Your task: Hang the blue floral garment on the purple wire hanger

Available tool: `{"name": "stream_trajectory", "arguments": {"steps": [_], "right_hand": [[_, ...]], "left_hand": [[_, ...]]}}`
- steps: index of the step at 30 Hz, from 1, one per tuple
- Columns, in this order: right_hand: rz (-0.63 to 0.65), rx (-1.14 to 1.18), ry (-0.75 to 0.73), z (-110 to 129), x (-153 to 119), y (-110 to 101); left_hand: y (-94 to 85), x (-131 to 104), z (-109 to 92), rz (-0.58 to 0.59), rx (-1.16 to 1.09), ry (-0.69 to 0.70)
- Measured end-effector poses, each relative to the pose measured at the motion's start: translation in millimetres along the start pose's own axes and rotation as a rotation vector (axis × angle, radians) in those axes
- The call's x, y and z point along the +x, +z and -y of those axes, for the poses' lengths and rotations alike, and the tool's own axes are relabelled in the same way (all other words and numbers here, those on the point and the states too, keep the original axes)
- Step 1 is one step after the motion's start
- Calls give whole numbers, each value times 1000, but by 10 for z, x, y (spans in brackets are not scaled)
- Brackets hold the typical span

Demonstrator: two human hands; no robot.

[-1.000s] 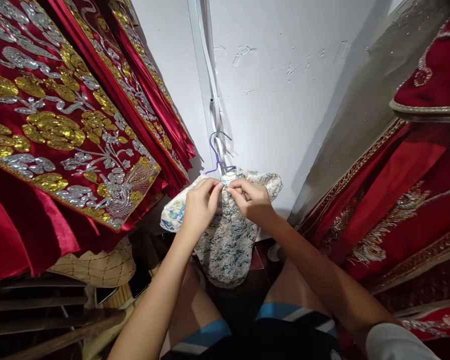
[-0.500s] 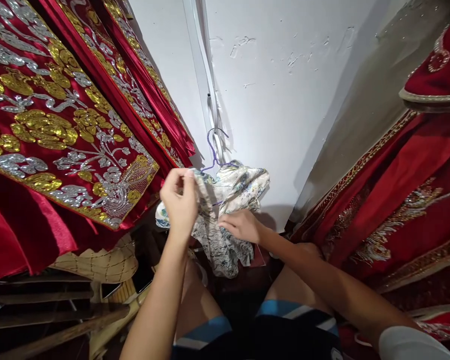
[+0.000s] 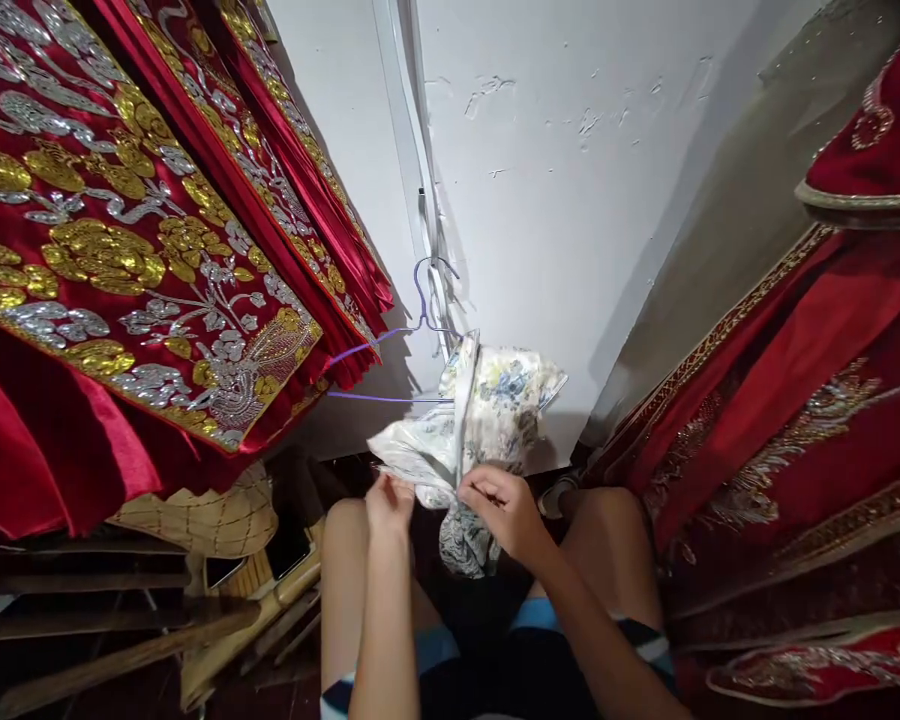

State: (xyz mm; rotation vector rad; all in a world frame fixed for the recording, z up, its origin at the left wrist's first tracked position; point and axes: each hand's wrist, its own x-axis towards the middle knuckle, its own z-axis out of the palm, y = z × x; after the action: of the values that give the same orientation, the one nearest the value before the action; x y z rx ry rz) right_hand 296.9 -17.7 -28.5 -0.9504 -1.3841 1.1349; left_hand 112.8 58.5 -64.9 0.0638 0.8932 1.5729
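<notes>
A white floral garment (image 3: pixel 502 400) hangs by its right shoulder from a purple hanger (image 3: pixel 390 400), whose left arm is bare. The hanger's hook is at a pale strap (image 3: pixel 420 150) running down the wall. My left hand (image 3: pixel 391 500) pinches the edge of the garment's loose left side, drawn down below the hanger. At the garment's front edge, my right hand (image 3: pixel 499 505) is closed on the cloth with thumb and fingers together. The lower part of the garment bunches beneath my right hand.
Red costumes with gold and silver sequins (image 3: pixel 105 255) hang at the left. More red beaded cloth (image 3: pixel 795 400) hangs at the right. A bamboo chair (image 3: pixel 247 620) with a phone-like dark object (image 3: pixel 289 550) stands lower left. The white wall (image 3: pixel 555 250) rises ahead.
The garment's left shoulder has come off the hanger, baring that arm. My left hand has moved down with the cloth, and my right hand slightly down and right.
</notes>
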Motion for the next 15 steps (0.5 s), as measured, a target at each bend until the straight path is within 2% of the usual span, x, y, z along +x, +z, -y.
{"name": "stream_trajectory", "arguments": {"steps": [2, 3, 4, 6, 8, 10, 12, 14, 15], "right_hand": [[-61, 26, 71, -167, -149, -49], [-89, 29, 99, -241, -211, -86], [-106, 21, 120, -299, -258, -127], [-97, -33, 146, -349, -291, -203], [-76, -83, 143, -307, -244, -249], [-29, -41, 143, -199, -148, -259], [56, 123, 209, -65, -51, -252], [174, 332, 338, 61, 15, -258], [223, 415, 391, 116, 37, -274]], "left_hand": [[-13, -136, 247, -30, 25, -77], [7, -223, 322, -7, 34, -93], [46, -321, 367, 56, 42, -90], [170, -542, 387, 277, 98, -34], [330, -774, 357, 534, 293, 64], [490, -976, 306, 713, 594, 195], [618, -1103, 234, 802, 857, 396], [690, -1133, 131, 838, 1010, 589], [697, -1115, 71, 855, 1062, 639]]}}
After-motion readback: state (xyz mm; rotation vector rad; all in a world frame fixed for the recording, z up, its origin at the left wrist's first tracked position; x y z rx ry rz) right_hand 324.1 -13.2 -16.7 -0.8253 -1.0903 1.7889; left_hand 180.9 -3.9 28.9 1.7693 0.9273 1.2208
